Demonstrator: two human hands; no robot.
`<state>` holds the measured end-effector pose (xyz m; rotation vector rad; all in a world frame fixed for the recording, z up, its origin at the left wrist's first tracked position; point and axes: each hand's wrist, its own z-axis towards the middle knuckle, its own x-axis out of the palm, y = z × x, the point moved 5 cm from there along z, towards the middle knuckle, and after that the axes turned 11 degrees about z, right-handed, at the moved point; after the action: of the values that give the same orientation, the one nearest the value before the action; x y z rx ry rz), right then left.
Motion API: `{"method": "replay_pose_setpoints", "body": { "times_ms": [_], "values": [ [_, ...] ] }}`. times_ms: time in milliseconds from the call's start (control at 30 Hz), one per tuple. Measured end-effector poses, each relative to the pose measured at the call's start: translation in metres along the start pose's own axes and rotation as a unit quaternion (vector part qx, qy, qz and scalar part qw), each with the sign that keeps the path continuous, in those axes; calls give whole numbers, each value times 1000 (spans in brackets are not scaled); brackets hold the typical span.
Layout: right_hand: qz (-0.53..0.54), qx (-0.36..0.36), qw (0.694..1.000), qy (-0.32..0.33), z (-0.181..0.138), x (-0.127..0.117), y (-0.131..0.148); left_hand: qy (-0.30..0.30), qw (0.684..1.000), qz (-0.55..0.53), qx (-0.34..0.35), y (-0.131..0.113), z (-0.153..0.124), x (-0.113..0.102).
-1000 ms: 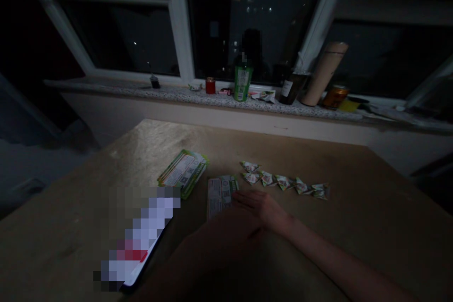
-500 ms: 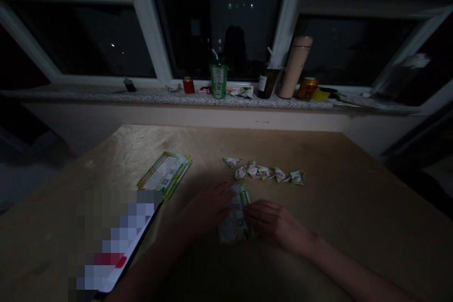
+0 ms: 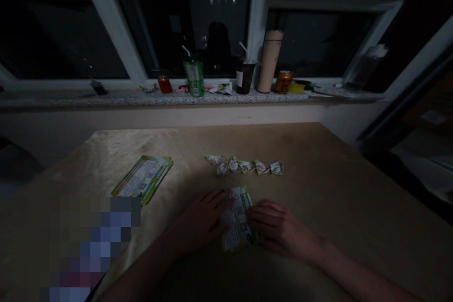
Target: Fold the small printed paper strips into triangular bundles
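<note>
A green and white printed paper slip (image 3: 238, 219) lies on the brown table (image 3: 336, 188) in front of me. My left hand (image 3: 205, 219) rests on its left edge with the fingers stretched flat. My right hand (image 3: 279, 231) presses on the slip's right edge, fingers curled over it. Just beyond the slip runs a row of several small folded paper pieces (image 3: 246, 166). A stack of the same green slips (image 3: 143, 180) lies to the left.
A blurred flat object (image 3: 88, 250) lies at the table's near left. The window sill (image 3: 106, 99) behind carries a green drink cup (image 3: 193, 78), a red jar (image 3: 164, 84), a dark cup (image 3: 243, 77), a tall beige flask (image 3: 268, 61) and an orange can (image 3: 283, 81).
My left hand has come onto the slip beside the right hand, and the slip was pulled nearer to me and turned. The view has swung to the right.
</note>
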<state>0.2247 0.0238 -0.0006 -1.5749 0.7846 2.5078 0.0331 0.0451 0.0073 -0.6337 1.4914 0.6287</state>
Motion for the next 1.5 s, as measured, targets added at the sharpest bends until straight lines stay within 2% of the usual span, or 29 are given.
{"method": "replay_pose_setpoints", "body": {
  "times_ms": [500, 967, 1133, 1367, 1500],
  "values": [
    [19, 33, 999, -16, -21, -4, 2, 12, 998, 8, 58, -13, 2, 14],
    [40, 37, 998, -15, -18, -4, 2, -10, 997, 73, 32, -12, -4, 14],
    [37, 44, 998, -12, -18, -5, 3, -44, 995, 85, -2, -12, -8, 19],
    [37, 42, 998, -10, -16, -9, 5, -28, 998, 59, 16, -18, -8, 25],
    [38, 58, 998, 6, -17, -10, 5, -44, 998, 46, 18, -17, -10, 26]
  ]
}}
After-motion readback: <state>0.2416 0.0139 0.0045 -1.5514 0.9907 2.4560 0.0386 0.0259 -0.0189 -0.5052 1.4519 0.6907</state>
